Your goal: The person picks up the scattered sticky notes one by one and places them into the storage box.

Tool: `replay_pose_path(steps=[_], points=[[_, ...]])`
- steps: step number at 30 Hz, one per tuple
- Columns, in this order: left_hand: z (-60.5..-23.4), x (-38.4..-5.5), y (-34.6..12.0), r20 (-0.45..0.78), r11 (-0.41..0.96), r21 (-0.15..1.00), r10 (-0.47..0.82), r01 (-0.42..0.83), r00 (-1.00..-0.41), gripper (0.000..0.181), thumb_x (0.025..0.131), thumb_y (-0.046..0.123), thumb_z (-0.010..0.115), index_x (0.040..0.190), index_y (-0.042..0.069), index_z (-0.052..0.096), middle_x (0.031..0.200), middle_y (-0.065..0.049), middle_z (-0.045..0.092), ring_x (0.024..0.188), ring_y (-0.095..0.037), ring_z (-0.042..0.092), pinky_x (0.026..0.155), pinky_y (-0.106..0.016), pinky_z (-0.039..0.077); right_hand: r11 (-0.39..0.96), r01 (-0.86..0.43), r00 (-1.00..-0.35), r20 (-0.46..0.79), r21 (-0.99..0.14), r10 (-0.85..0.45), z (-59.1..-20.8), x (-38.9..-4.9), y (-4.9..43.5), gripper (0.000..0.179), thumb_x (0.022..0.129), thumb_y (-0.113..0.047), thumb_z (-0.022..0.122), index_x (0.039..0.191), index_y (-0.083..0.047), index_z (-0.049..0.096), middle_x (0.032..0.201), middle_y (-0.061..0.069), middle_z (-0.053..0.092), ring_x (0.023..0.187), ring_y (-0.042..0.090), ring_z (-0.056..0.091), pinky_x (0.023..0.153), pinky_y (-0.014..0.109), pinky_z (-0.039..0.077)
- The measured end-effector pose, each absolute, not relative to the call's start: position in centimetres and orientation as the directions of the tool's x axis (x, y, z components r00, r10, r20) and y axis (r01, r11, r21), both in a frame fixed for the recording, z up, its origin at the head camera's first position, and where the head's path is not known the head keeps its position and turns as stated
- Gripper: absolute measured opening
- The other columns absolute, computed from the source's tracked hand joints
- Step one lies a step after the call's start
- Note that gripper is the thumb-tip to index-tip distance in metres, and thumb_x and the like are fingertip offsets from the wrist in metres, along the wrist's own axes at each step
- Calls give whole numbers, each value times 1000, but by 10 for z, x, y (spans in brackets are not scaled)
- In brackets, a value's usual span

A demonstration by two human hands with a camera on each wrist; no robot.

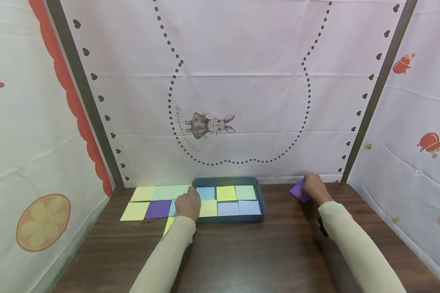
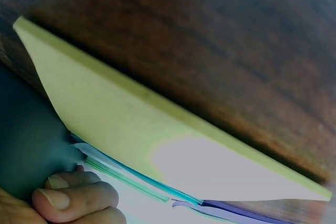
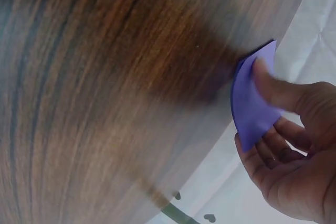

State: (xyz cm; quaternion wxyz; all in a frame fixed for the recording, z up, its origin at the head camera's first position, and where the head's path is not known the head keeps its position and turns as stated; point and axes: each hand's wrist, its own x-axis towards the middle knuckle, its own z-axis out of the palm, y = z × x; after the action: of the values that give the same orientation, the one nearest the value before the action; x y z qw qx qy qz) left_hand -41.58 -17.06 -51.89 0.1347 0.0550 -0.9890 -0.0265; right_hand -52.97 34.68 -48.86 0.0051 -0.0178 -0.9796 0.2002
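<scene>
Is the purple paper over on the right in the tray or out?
Out: the right hand holds the purple paper, and brown tabletop shows between it and the tray.

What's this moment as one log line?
right hand: grips purple sticky note | left hand: at left edge of dark blue tray | tray: colored sticky notes

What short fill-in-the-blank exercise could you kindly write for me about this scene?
1. The paper held in the right hand is coloured ____.
2. The hand nearer the tray is the person's ____ one.
3. The skirted animal printed on the cloth is a ____.
4. The table is coloured ____.

Missing words: purple; left; rabbit; brown.
</scene>
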Motion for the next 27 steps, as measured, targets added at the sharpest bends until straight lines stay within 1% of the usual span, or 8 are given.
replay_pose_path(steps=[5,10,14,17,20,22,25,27], points=[[-526,-422,-173,254,991,73,-124,-109,-959,18,115,14,57,115,-4,61,62,-9,60,53,-18,57,49,-39,52,921,-46,-997,68,-387,-21,-506,-547,355,12,76,-1,70,87,-1,71,88,19,73,74,31,67,59,38,54],[-526,-422,-172,242,990,94,-128,-108,-962,21,117,16,54,115,-5,60,60,-9,59,53,-18,57,49,-39,52,917,-97,-990,128,-387,-51,-509,-550,354,26,79,-4,68,102,1,78,96,22,76,76,31,68,60,38,55],[-527,-424,-173,234,993,62,-114,-102,-966,20,116,16,56,114,-4,60,58,-7,56,51,-16,55,47,-37,50,909,-176,-972,210,-379,-101,-504,-548,346,30,80,-4,67,107,2,81,97,22,79,78,30,70,63,38,56],[-527,-423,-174,245,993,63,-112,-100,-963,21,116,16,56,114,-5,59,56,-5,53,50,-16,54,45,-36,47,901,-193,-971,208,-388,-118,-496,-547,337,31,85,-3,66,111,4,81,101,22,81,80,29,71,64,36,57],[-520,-415,-171,267,993,75,-111,-95,-957,21,114,14,57,112,-6,59,58,-7,55,52,-18,56,47,-37,49,896,-184,-978,166,-403,-126,-481,-541,324,30,89,-2,66,114,5,80,103,23,81,81,28,72,65,37,59],[-512,-408,-168,263,992,84,-115,-96,-958,21,114,14,57,113,-7,60,59,-8,57,53,-19,57,48,-38,52,894,-213,-969,201,-395,-142,-470,-532,312,27,88,-4,66,109,3,81,97,21,80,77,27,70,64,38,58],[-519,-414,-169,274,992,77,-121,-104,-954,19,113,14,59,112,-4,61,61,-8,59,54,-19,57,50,-38,54,869,-276,-951,250,-410,-184,-438,-499,283,23,87,-1,65,104,5,79,96,23,79,79,31,71,68,44,62],[-518,-416,-170,258,989,84,-136,-118,-957,19,114,15,58,113,-4,61,61,-9,60,54,-18,58,51,-39,55,857,-301,-940,281,-419,-193,-410,-468,257,23,90,2,64,107,7,78,101,27,79,85,36,75,76,49,65]])
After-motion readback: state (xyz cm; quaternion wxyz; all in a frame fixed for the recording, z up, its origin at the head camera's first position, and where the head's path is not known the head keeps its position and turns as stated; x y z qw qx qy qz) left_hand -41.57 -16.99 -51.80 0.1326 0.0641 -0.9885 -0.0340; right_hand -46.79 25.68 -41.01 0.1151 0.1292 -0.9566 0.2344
